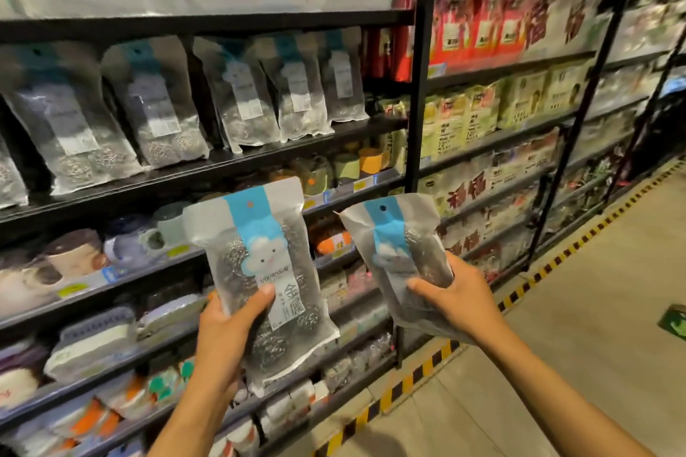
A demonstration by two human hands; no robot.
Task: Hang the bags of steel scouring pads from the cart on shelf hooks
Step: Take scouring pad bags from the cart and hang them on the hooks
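Two bags of steel scouring pads are held up before the shelving, one gripped in the left hand (226,323), one (404,256) in the right hand (453,293). Several bags (237,93) are already hung above; these two remain unhung.

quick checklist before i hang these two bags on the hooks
1. Left hand grips the left bag: ok.
2. Right hand grips the right bag: ok.
3. Left bag's hang hole on top, uncovered: ok.
4. Right bag's hang hole on top, uncovered: ok.
5. Free hook among the hung bags: cannot tell, the hooks are hidden.
6. Both bags level with that row: not ok, both are lower.
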